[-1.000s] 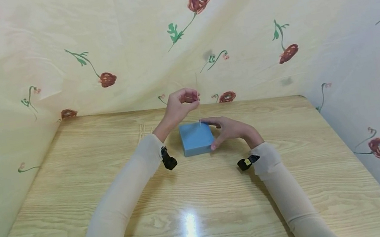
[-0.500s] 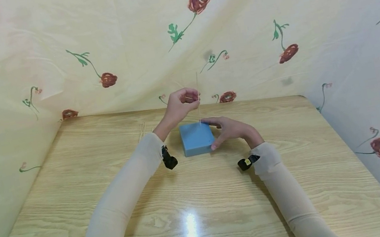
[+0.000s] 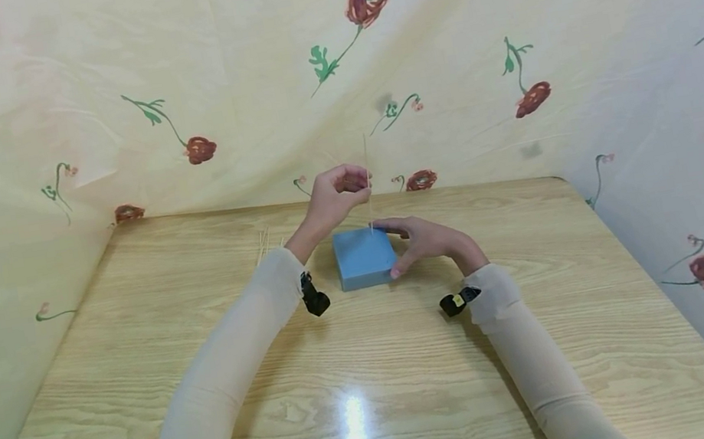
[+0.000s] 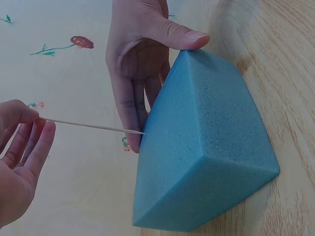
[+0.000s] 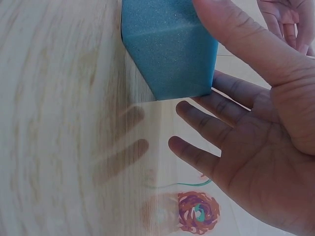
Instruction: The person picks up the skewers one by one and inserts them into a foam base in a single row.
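Note:
Between the thumb and fingertips of my left hand is a thin wooden stick, nearly upright. Its pointed lower end meets the top of a blue foam block near the back right corner; whether it is in the foam, I cannot tell. My right hand holds the block's right side, thumb at the front corner and index finger at the back. In the right wrist view, two lower fingers extend off the block.
Several thin sticks lie on the wooden table left of the block, partly behind my left forearm. A flowered cloth hangs behind the table and at both sides. Light glares off the table's front part.

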Demonstrator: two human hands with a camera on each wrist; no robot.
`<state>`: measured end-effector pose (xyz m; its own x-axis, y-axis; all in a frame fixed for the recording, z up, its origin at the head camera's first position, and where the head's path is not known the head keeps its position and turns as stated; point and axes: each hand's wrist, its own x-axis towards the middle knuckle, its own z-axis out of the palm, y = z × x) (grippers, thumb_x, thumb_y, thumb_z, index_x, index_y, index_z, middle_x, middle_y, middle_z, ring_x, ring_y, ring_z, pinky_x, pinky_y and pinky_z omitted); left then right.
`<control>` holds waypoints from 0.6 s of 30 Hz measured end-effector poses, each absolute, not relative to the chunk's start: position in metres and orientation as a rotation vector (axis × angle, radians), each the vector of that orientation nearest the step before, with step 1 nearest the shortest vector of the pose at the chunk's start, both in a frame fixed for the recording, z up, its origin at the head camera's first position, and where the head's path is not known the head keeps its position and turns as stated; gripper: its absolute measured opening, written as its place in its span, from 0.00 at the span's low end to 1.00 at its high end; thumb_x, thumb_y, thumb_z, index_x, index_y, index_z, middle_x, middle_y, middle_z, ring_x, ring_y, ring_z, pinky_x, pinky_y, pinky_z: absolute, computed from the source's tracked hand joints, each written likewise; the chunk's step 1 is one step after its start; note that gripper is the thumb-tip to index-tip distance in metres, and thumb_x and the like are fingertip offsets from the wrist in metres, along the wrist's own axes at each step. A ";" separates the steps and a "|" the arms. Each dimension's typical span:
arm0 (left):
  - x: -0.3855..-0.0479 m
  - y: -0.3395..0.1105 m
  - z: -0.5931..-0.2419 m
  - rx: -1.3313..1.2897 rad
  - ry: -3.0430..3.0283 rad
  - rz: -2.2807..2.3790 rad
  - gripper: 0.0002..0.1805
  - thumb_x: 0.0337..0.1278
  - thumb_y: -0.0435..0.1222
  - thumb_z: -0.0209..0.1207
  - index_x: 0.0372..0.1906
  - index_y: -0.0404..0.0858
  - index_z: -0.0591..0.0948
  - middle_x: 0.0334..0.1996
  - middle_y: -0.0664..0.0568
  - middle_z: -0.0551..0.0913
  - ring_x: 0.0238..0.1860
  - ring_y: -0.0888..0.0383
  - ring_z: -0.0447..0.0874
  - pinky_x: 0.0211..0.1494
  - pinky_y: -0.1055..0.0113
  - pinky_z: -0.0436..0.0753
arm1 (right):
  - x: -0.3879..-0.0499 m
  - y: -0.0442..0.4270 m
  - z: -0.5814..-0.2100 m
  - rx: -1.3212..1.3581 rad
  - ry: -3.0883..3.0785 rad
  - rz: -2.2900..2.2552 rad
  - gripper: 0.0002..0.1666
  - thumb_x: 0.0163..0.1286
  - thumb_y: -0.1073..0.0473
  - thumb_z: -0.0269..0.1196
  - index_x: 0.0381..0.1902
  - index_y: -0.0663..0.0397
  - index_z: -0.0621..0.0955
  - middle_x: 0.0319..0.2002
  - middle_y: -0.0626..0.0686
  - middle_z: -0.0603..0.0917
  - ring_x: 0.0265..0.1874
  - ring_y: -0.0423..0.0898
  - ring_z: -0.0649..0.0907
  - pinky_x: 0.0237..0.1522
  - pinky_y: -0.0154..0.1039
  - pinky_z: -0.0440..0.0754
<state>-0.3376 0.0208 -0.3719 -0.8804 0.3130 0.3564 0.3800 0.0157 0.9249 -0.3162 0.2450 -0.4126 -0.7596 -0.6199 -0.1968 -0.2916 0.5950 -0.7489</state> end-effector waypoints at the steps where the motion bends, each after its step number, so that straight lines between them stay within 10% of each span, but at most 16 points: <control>1: -0.337 0.021 -0.372 -0.752 -2.203 -2.035 0.09 0.62 0.24 0.64 0.46 0.30 0.84 0.40 0.41 0.86 0.37 0.59 0.85 0.46 0.68 0.88 | -0.316 0.245 -0.413 -0.729 2.384 -1.006 0.65 0.51 0.54 0.82 0.80 0.57 0.58 0.80 0.59 0.60 0.80 0.62 0.56 0.79 0.63 0.55; 18: -0.334 0.018 -0.371 -0.752 -2.203 -2.028 0.09 0.62 0.25 0.64 0.47 0.30 0.83 0.41 0.39 0.86 0.38 0.58 0.84 0.46 0.69 0.87 | -0.315 0.245 -0.412 -0.747 2.377 -1.013 0.64 0.52 0.55 0.82 0.80 0.58 0.59 0.80 0.59 0.60 0.80 0.62 0.56 0.78 0.64 0.55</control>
